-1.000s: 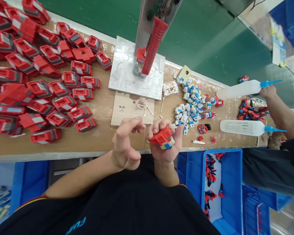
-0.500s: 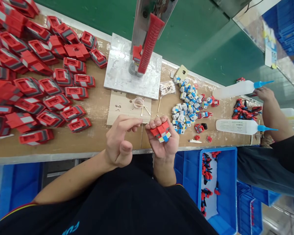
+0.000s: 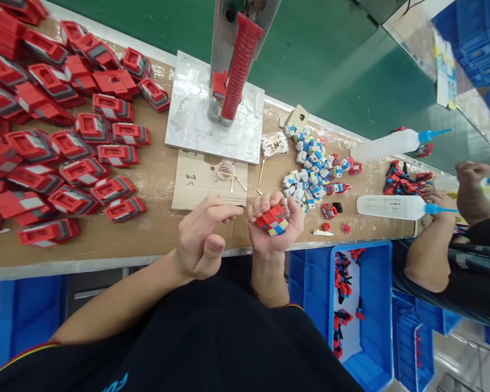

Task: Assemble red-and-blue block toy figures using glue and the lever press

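Note:
My right hand [image 3: 273, 231] is turned palm up, its fingers curled around a red toy part [image 3: 271, 216] with white, yellow and blue blocks at its lower end. To its left, my left hand [image 3: 202, 239] is raised with thumb and fingers apart, holding nothing, near the table's front edge. Beyond the hands lies a piece of cardboard [image 3: 204, 188] bearing a small round dish [image 3: 225, 170] and cotton swabs. A metal plate [image 3: 179, 122] under a press with a red handle [image 3: 242, 65] stands behind it.
Many red and grey parts [image 3: 78, 201] cover the table's left side. White and blue blocks [image 3: 306, 182], a swab bundle [image 3: 274, 144] and white bottles [image 3: 390, 208] lie right. Blue bins [image 3: 365, 348] stand below the edge. A co-worker's hands [image 3: 436, 201] are at far right.
My right hand has tilted the red part slightly, its fingers curling more around it. My left hand has barely moved. The view has shifted a little, and the co-worker's second hand has come into view.

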Available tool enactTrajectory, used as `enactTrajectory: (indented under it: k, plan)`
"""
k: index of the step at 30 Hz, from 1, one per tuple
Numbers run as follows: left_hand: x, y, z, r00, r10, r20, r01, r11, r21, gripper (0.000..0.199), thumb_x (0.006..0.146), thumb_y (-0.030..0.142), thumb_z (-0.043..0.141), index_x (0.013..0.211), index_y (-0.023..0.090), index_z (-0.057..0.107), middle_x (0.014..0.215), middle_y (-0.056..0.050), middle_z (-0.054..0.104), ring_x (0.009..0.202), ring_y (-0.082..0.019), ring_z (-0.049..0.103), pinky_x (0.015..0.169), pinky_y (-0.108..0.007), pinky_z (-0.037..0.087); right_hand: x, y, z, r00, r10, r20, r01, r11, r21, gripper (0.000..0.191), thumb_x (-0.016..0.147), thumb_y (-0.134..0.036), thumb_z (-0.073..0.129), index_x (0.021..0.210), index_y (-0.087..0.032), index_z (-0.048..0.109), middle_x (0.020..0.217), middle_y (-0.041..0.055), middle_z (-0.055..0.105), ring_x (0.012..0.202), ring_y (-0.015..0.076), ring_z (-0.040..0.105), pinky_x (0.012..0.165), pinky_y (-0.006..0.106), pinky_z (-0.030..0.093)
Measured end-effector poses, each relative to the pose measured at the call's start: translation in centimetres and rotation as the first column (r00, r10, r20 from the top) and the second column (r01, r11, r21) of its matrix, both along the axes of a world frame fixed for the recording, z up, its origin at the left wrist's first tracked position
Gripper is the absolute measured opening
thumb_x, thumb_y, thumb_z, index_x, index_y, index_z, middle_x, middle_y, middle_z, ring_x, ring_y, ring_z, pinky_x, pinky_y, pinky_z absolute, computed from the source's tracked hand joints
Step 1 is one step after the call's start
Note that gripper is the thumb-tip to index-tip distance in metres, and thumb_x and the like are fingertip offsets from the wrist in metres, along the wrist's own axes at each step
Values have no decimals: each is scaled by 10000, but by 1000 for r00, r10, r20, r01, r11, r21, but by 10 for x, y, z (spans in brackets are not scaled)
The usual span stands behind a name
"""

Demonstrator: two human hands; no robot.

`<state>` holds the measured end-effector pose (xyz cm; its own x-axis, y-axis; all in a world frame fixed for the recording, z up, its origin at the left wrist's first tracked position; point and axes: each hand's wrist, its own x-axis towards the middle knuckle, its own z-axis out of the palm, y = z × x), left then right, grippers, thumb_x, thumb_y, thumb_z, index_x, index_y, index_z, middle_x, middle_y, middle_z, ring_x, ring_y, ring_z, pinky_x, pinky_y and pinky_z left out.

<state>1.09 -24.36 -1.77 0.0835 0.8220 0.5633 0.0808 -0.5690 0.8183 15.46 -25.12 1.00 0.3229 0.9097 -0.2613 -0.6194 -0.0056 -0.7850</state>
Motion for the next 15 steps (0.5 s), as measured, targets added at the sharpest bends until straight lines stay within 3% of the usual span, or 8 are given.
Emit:
enactTrajectory:
  k: [3, 10, 15]
  plan:
    - [3, 2, 6, 997, -27, 70, 19, 995, 100, 447, 1159, 482, 371, 1211, 217, 727, 922, -72, 739, 763, -201, 667, 620, -336, 562, -3, 1, -1, 1000, 19, 25, -19, 1000, 0, 300, 810, -510, 672, 678, -264, 560, 564, -38, 473, 501, 158, 429, 456, 294, 392]
    - [4, 1, 10, 999, -32, 30, 29, 994, 109, 466, 1171, 473, 341, 1160, 214, 729, 878, -62, 729, 703, -188, 669, 609, -327, 561, -5, 1, 0, 999, 43, 31, -42, 999, -18, 250, 751, -481, 663, 653, -273, 568, 548, -40, 462, 484, 160, 397, 453, 322, 473]
    - [4, 3, 16, 999, -49, -17, 50, 991, 123, 455, 1171, 458, 371, 1105, 193, 735, 894, -73, 746, 736, -186, 692, 632, -311, 576, -6, 0, 1, 996, 78, 54, -77, 997, -18, 237, 771, -468, 630, 658, -272, 561, 549, -34, 451, 487, 156, 343, 430, 300, 422]
